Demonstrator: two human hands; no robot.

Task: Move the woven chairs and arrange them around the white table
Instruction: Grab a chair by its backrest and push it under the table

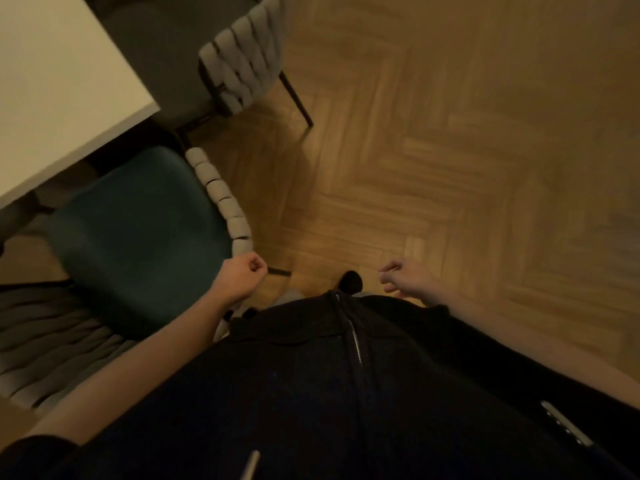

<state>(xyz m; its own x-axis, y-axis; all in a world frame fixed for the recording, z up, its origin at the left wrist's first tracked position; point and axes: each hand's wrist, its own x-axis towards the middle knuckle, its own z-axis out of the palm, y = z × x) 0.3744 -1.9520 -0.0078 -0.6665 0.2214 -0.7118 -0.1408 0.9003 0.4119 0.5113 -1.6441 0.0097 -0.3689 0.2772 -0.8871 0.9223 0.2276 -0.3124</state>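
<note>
Two woven chairs drawn up at one corner of the white counter (65, 91), judging by how things lie: the green-seated woven chair (138, 233) with its seat partly under the near edge, its pale woven back (221, 199) curving along the outer side, and a grey woven chair (242, 64) just beyond the corner, back turned to the herringbone floor (467, 168). A third woven back (45, 348) showing at the lower left, near the green seat; placement against the counter hard to tell. Probably well along, then, though the counter's other sides lie out of view, so what remains cannot be judged.

Left hand (242, 275) just beside the end of the woven back, fingers curled in, holding nothing as far as the blur allows. Right hand (405, 280) over bare floor, well apart from any chair, fingers loosely curled and empty.

No containers in sight; nothing lying on the visible part of the counter.
</note>
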